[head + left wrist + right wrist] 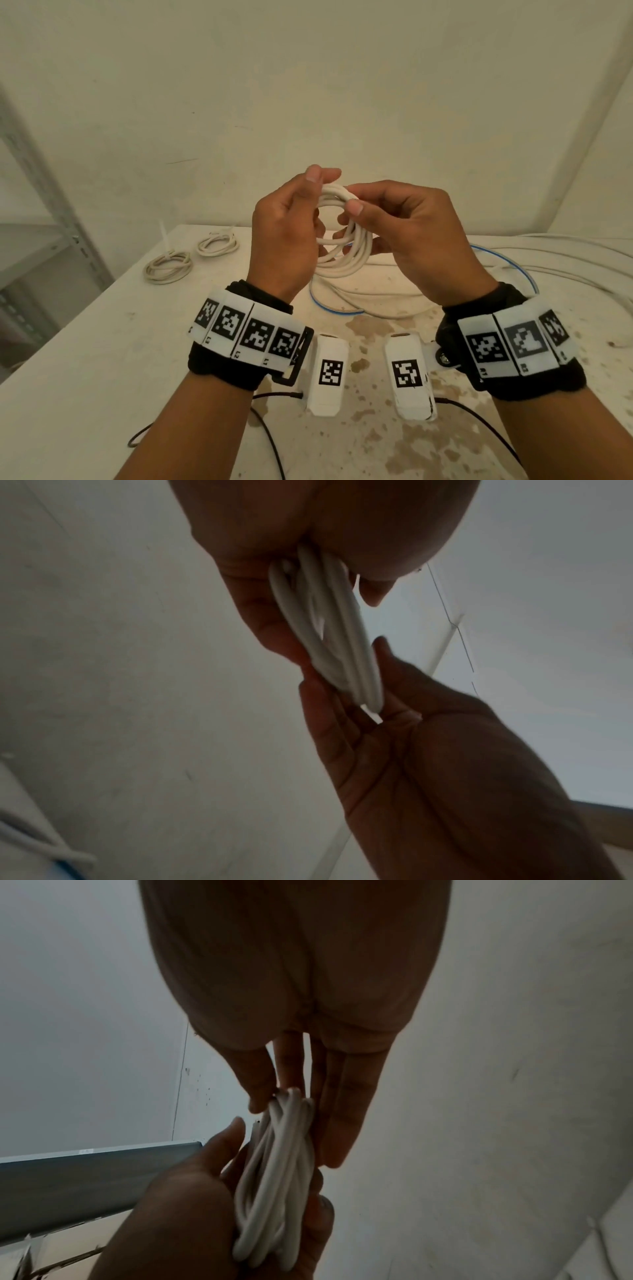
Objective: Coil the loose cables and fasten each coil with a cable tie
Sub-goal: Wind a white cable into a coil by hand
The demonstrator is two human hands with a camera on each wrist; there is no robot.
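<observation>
A white cable coil (342,255) of several loops is held upright in the air above the stained white table (102,342). My left hand (310,192) grips the coil's left side, thumb up and fingers curled through the loops. From the right, my right hand (354,198) pinches the top of the coil between thumb and forefinger. The left wrist view shows the coil (329,631) edge-on between left hand (274,610) and right hand (394,723). In the right wrist view the coil (274,1177) runs from my right fingers (342,1110) down into my left palm (178,1218).
Two small coils (168,268) (216,244) lie at the table's far left; a tie end (163,234) stands up beside the nearer one. Loose white cables (548,260) and a blue-striped one (342,310) sprawl at the back right. Metal shelving (51,205) stands left.
</observation>
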